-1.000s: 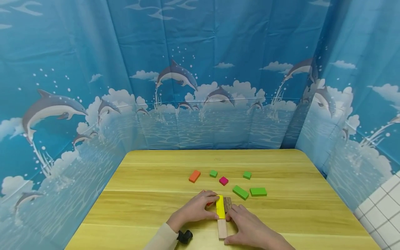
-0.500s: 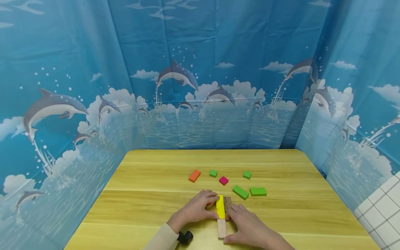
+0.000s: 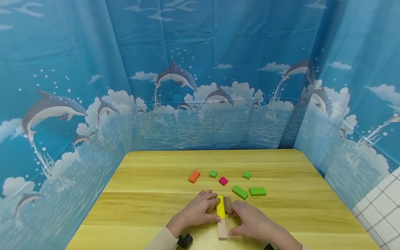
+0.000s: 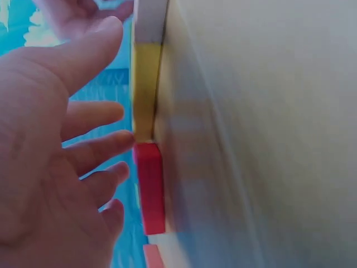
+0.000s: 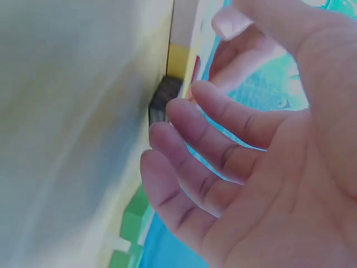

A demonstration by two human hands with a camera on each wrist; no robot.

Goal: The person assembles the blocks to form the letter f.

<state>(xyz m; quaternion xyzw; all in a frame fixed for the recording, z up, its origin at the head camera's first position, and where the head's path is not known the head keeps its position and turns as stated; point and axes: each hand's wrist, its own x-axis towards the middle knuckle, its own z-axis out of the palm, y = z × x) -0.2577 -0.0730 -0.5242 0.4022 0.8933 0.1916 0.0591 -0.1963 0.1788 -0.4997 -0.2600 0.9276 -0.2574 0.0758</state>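
Observation:
On the table, a yellow block (image 3: 220, 207) and a pale wooden block (image 3: 222, 229) lie end to end in a line. A dark brown wooden block (image 3: 227, 205) lies along the yellow one's right side. My left hand (image 3: 197, 211) is at the yellow block's left, with loosely spread fingers and its fingertips right at the edge. Mostly hidden behind that hand in the head view, a red block (image 4: 149, 188) shows plainly in the left wrist view. My right hand (image 3: 254, 220) is beside the dark block, fingers relaxed, thumb apart from the pale block.
Farther back on the table (image 3: 140, 173) lie an orange block (image 3: 194, 176), a magenta block (image 3: 223, 181), two small green blocks, one at left (image 3: 213, 174), and two longer green blocks, one of them at right (image 3: 257, 191). A dolphin-print curtain (image 3: 200, 128) surrounds the table.
My right hand has shifted slightly right, its thumb moving away from the pale block's near end. The left hand has stayed nearly still beside the yellow block; the blocks keep their places.

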